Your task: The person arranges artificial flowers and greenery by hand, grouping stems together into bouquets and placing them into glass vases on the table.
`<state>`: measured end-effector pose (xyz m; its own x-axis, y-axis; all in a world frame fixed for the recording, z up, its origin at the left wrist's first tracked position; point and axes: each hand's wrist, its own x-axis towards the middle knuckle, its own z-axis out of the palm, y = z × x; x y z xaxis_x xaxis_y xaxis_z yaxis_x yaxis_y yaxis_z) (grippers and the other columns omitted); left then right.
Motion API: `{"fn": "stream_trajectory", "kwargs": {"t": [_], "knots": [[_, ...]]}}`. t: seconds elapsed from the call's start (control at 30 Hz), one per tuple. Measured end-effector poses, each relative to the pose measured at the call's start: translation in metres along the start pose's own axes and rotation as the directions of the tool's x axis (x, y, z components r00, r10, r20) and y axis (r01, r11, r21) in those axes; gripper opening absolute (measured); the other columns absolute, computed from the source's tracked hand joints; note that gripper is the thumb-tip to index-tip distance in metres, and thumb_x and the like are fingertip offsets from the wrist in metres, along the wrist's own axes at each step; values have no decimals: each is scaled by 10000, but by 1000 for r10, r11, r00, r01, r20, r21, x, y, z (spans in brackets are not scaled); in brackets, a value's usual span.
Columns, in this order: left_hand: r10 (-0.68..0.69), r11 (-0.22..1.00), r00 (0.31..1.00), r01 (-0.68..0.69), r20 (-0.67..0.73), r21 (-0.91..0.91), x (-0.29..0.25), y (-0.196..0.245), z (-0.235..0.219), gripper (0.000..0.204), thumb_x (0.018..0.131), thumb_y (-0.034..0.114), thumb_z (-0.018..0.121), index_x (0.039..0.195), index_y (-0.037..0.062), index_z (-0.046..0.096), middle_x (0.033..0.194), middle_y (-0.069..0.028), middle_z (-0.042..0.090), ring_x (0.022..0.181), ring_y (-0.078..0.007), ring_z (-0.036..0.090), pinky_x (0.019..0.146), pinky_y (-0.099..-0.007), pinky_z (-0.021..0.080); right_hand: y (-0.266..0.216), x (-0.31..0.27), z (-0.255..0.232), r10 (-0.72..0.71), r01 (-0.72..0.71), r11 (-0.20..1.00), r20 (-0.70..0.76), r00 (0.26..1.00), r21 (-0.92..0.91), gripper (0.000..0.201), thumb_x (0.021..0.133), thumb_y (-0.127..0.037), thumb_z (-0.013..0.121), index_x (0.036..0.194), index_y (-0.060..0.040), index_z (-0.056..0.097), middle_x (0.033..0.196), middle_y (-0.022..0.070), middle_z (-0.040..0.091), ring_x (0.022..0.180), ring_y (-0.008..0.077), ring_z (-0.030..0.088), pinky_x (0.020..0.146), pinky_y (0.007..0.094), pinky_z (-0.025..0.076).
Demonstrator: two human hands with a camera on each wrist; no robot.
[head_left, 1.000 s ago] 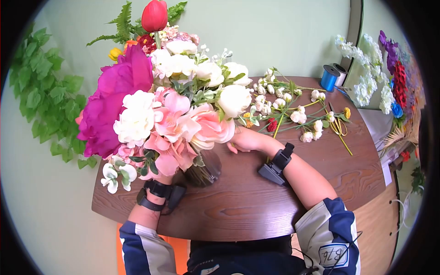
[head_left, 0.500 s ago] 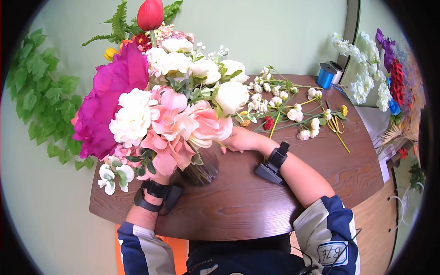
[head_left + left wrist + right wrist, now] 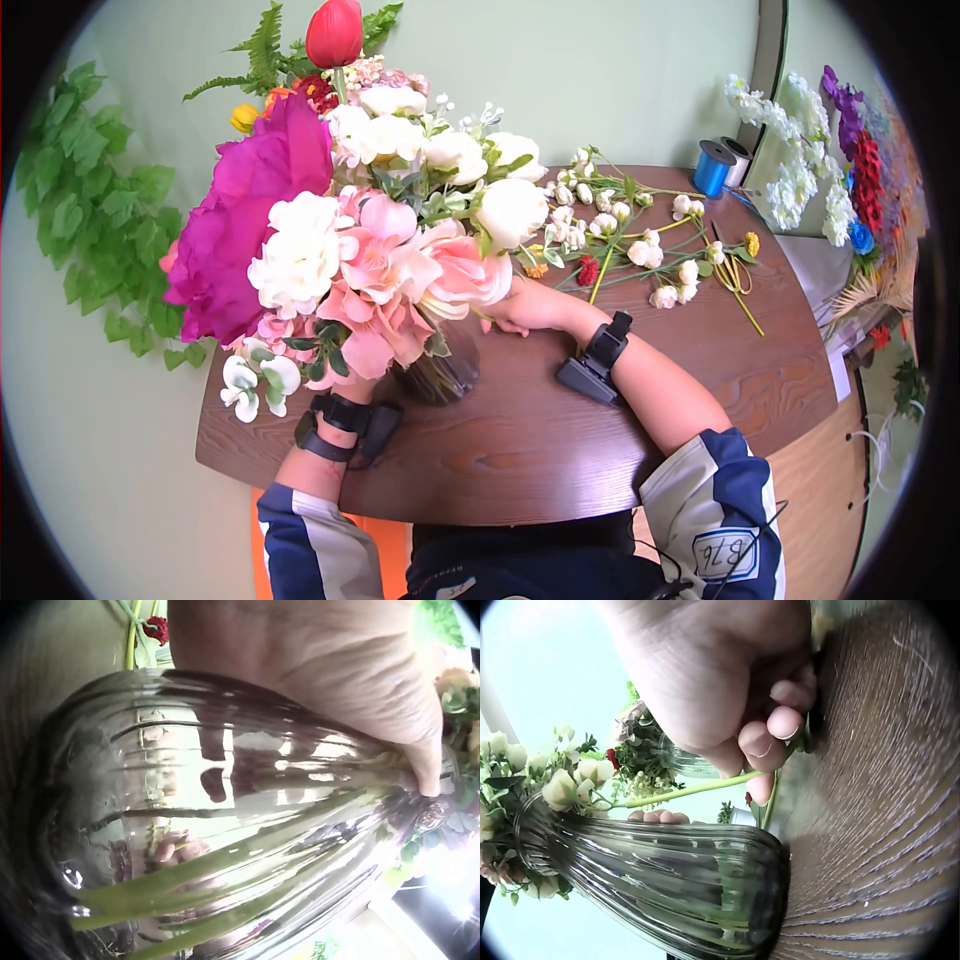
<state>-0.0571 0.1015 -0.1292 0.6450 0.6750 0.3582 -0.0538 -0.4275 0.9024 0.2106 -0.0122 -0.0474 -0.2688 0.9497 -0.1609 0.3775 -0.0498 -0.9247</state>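
Flowers shifted slightly right, the hands partly hidden in head view.

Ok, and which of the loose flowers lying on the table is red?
The small ruffled bloom just beyond the right hand, beside a yellow-green stem; the other loose blooms are pale or yellow-orange.

You've got 2 spools, 1 red tulip, 1 table, 2 wrist devices, 2 sleeves, 1 sleeve label.

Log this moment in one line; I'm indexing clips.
left hand: grips glass vase near neck | right hand: pinches green stem beside vase | vase: holds bouquet | table: loose flowers
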Motion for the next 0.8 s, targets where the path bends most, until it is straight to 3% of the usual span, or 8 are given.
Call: {"fn": "stream_trajectory", "kwargs": {"t": [0.07,0.17,0.23,0.67,0.77,0.8], "knots": [[2,1000,1000,-2,3,2,13,0,4,877,617,518,729,1257,22,391,1185,-129,522,1072,-248,517,919,-383,421,2,2,-1,-15,15,999,5,1000,29,374,914,-355,485,754,-44,619,491,-3,470,429,105,447,437,252,390],[-7,1000,1000,7,6,0,-13,-5,0,869,619,514,728,1254,24,394,1184,-128,522,1071,-247,517,919,-382,421,-2,-3,1,-8,10,996,-25,1000,94,310,911,-319,506,793,-41,576,525,-1,493,435,98,450,433,242,388],[0,1000,1000,0,1,4,9,2,3,864,621,511,728,1253,24,395,1183,-128,523,1070,-247,517,918,-381,421,-7,-5,-3,9,-5,990,-31,999,139,237,904,-283,528,825,-60,513,574,-4,520,449,90,468,426,226,387],[6,1000,1000,-6,11,11,16,0,11,830,631,491,724,1243,30,406,1176,-124,526,1065,-244,518,914,-378,421,-16,-10,-2,22,-12,993,-88,996,113,217,904,-231,517,1006,-41,538,597,23,566,472,106,548,425,226,416],[13,1000,1000,-13,9,14,20,1,15,822,634,487,723,1241,31,408,1174,-123,527,1064,-243,518,913,-377,421,-20,-9,-2,3,11,997,-174,985,83,198,900,-195,515,982,-19,557,591,32,577,477,115,554,437,237,421],[16,1000,1000,-16,9,15,14,3,12,819,635,485,723,1240,31,409,1174,-123,527,1063,-243,518,913,-377,421,-19,-8,-3,-127,152,987,-340,932,49,177,891,-170,518,953,-12,569,581,38,577,476,118,553,444,243,422]]}}
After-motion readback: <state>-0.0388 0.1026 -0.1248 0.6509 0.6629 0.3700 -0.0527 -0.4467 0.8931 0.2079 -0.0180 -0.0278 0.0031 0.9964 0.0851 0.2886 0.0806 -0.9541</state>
